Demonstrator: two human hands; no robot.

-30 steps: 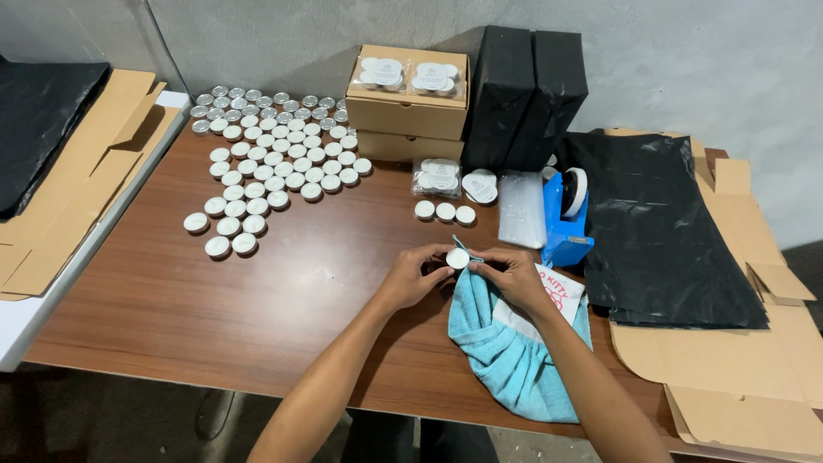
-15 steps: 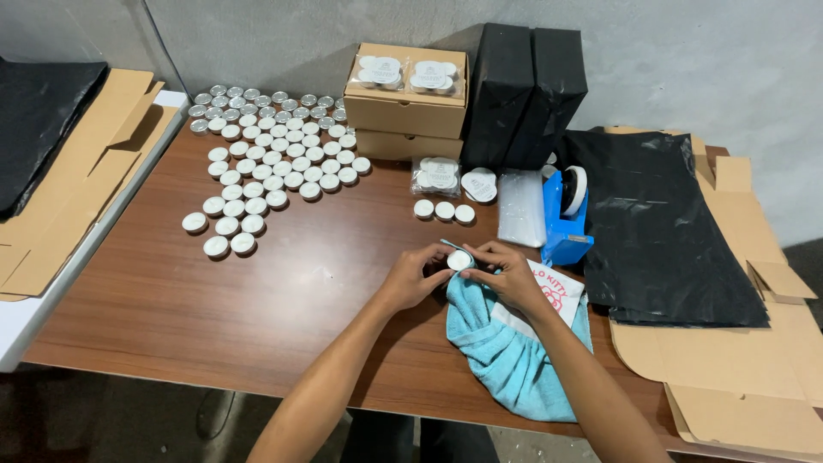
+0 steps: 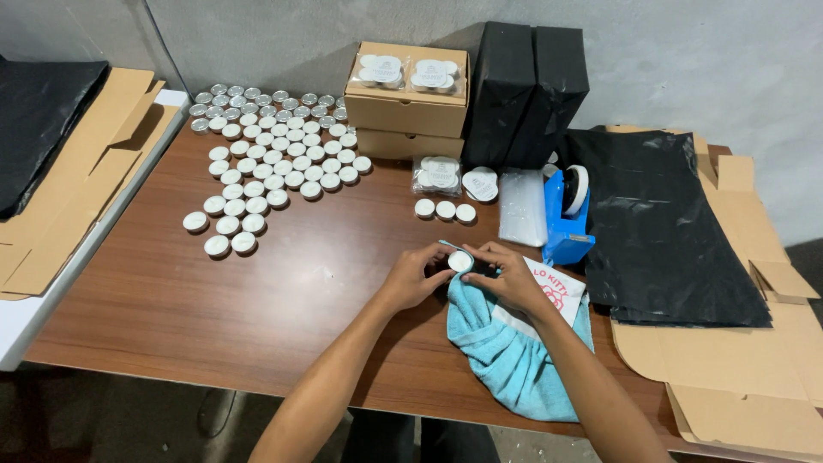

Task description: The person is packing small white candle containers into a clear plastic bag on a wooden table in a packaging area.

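Note:
Both hands meet over the brown table (image 3: 214,300) around one small round white tealight candle (image 3: 460,259). My left hand (image 3: 414,274) pinches it from the left, my right hand (image 3: 506,276) from the right. Under my right hand lies a crumpled light blue towel (image 3: 506,351) with a white patch, and a corner of the towel touches the candle. Three loose white candles (image 3: 445,209) sit in a row just beyond my hands.
Many white and silver tealights (image 3: 266,154) cover the table's far left. Two stacked cardboard boxes (image 3: 407,107) hold bagged candles. Black boxes (image 3: 523,90), clear bags (image 3: 523,206), a blue tape dispenser (image 3: 567,219), black plastic sheet (image 3: 669,223) and flat cardboard (image 3: 746,377) lie right.
Both hands stay on the candle over the towel. Only the fingers have shifted slightly around it.

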